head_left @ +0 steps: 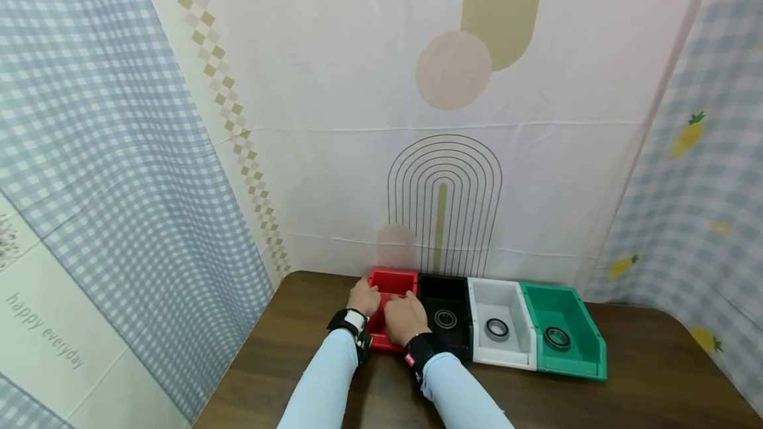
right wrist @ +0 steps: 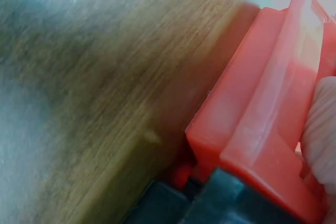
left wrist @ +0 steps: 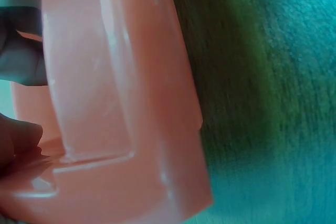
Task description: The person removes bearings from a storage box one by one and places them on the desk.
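Note:
My left hand (head_left: 363, 297) reaches over the left side of a red plastic bin (head_left: 390, 280), fingers bent down inside it. In the left wrist view those fingers (left wrist: 23, 61) show beyond the bin's glossy wall. Close beside it, my right hand (head_left: 405, 317) bends over the right front part of the same bin, knuckles up. A bit of that hand (right wrist: 321, 129) shows against the inside of the bin in the right wrist view. I cannot tell what either hand holds, as the fingertips are hidden.
To the right stand a black bin (head_left: 430, 285), a white bin (head_left: 532, 349) and a green bin (head_left: 587, 349), side by side. Ring bearings (head_left: 445, 319) lie one in each. The brown wooden table (head_left: 271, 363) ends at a hanging cloth behind.

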Demonstrator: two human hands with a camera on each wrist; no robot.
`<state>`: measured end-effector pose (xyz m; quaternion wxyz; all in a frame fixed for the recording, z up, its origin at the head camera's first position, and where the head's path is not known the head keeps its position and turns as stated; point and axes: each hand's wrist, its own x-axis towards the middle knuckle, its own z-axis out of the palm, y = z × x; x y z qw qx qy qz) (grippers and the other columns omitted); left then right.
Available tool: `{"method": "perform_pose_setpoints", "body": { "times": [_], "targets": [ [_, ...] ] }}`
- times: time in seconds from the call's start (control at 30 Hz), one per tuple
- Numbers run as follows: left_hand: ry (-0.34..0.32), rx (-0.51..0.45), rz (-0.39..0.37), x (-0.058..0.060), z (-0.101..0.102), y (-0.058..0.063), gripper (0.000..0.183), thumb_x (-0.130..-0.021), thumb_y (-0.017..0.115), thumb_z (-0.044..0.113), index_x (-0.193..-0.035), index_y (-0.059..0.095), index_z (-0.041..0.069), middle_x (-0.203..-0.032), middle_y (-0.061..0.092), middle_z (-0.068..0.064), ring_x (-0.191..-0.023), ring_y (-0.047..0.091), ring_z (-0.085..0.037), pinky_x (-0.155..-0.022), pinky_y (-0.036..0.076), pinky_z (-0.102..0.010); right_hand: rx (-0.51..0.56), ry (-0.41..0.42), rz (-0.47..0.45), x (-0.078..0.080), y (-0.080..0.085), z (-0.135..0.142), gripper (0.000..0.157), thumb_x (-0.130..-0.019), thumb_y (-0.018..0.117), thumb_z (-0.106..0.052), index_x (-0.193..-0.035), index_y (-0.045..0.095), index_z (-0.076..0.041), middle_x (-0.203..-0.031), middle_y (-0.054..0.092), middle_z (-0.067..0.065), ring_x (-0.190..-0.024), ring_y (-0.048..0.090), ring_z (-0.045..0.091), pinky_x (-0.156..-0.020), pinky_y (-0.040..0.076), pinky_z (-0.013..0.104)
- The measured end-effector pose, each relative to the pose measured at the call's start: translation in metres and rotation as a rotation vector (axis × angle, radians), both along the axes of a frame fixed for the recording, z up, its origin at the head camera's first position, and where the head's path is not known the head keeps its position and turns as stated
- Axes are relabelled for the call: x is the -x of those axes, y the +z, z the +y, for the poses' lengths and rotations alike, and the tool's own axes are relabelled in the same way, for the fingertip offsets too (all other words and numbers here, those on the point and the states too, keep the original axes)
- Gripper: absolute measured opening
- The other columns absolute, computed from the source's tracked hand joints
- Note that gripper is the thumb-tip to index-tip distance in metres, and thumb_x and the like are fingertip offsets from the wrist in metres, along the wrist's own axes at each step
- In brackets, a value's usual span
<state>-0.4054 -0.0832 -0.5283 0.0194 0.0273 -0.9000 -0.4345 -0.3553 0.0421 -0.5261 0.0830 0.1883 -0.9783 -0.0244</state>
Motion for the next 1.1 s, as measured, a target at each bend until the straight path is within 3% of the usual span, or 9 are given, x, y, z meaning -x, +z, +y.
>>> {"method": "perform_pose_setpoints", "body": {
  "times": [0.1,0.2,0.5,0.53,0.77,1.1],
  "targets": [
    [0.0,-0.004,-0.006,0.0031,0.0021,-0.0023,0.026,-0.106,0.057,0.012,-0.126,0.063,-0.003,-0.125,0.072,-0.025,-0.117,0.07,-0.041,-0.103,0.057,-0.055,0.021,-0.006,-0.005,-0.001,0.0021,0.0012,0.021,-0.088,0.079,-0.023,-0.07,0.07,-0.016,-0.083,0.076,0.001,-0.098,0.073,0.019,-0.121,0.044,0.046],
    [-0.007,-0.011,-0.004,0.0034,0.004,-0.0008,0.026,-0.105,0.056,0.011,-0.126,0.063,-0.004,-0.126,0.072,-0.026,-0.118,0.069,-0.042,-0.105,0.056,-0.057,0.026,-0.006,-0.006,-0.0019,0.0061,0.0021,0.025,-0.089,0.079,-0.023,-0.068,0.068,-0.015,-0.07,0.069,0.001,-0.091,0.073,0.019,-0.121,0.044,0.045],
    [-0.028,-0.009,0.029,0.0037,0.0028,-0.0016,0.03,-0.105,0.055,0.013,-0.128,0.063,-0.005,-0.126,0.072,-0.025,-0.117,0.069,-0.04,-0.104,0.056,-0.053,0.018,-0.025,-0.033,0.0014,0.0082,0.0018,0.02,-0.09,0.078,-0.023,-0.074,0.071,-0.014,-0.073,0.072,0.002,-0.094,0.074,0.021,-0.123,0.043,0.047],
    [-0.017,-0.022,0.005,0.0001,0.0045,0.0044,0.03,-0.105,0.056,0.011,-0.128,0.062,-0.006,-0.127,0.071,-0.026,-0.118,0.069,-0.043,-0.105,0.055,-0.056,0.022,-0.026,-0.037,0.0017,0.0073,0.0016,0.019,-0.09,0.078,-0.022,-0.074,0.071,-0.015,-0.073,0.072,0.002,-0.095,0.074,0.021,-0.124,0.042,0.047],
    [0.003,-0.004,0.009,0.0011,-0.0021,-0.003,0.03,-0.105,0.056,0.012,-0.129,0.062,-0.005,-0.126,0.072,-0.025,-0.117,0.07,-0.041,-0.103,0.057,-0.055,0.032,0.008,-0.061,0.0011,0.004,-0.0017,0.016,-0.087,0.079,-0.023,-0.074,0.071,-0.017,-0.074,0.071,-0.001,-0.096,0.073,0.02,-0.124,0.041,0.05],
    [-0.016,-0.019,0.012,0.0004,-0.0027,-0.0032,0.027,-0.105,0.057,0.012,-0.124,0.062,-0.006,-0.122,0.072,-0.026,-0.117,0.07,-0.043,-0.104,0.056,-0.057,0.09,0.037,-0.062,0.0006,0.0021,0.0011,0.025,-0.088,0.077,-0.024,-0.066,0.066,-0.018,-0.071,0.067,-0.002,-0.09,0.069,0.019,-0.121,0.041,0.052]
  ]
}}
